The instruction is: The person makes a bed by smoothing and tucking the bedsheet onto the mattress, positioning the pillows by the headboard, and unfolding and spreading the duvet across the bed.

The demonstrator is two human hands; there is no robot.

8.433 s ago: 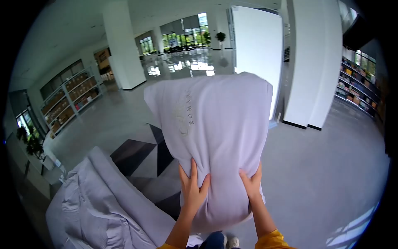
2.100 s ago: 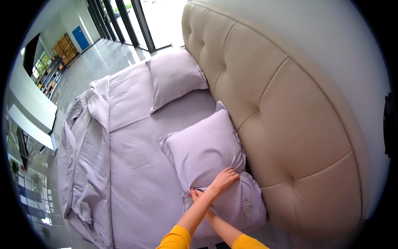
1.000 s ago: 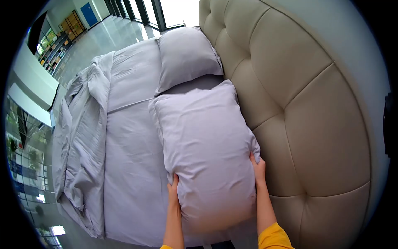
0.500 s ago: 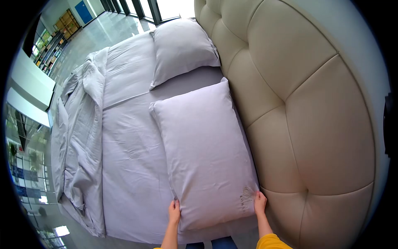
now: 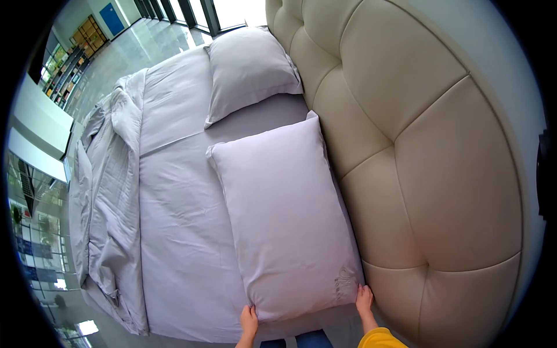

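Note:
A pale lilac-grey pillow [image 5: 284,214] lies flat on the bed close in front of me, its long side along the headboard. At its near left corner my left hand [image 5: 249,321] is closed on the fabric edge. My right hand [image 5: 364,298] pinches the near right corner, beside a small dark embroidered emblem [image 5: 346,283] on the pillowcase. Both hands' fingertips are partly hidden by the cloth. The second matching pillow [image 5: 249,72] rests farther off, touched by neither hand.
A beige tufted headboard [image 5: 429,174] rises along the right. The fitted sheet [image 5: 185,232] covers the mattress, and a bunched quilt [image 5: 110,214] lies folded along the left side. Shiny floor [image 5: 130,55], shelves [image 5: 67,75] and tall windows [image 5: 197,14] stand beyond.
Both hands have moved nearer to me along the pillow, the left one down to its near corner. The pillow's near end looks drawn slightly straighter; the far pillow stays put.

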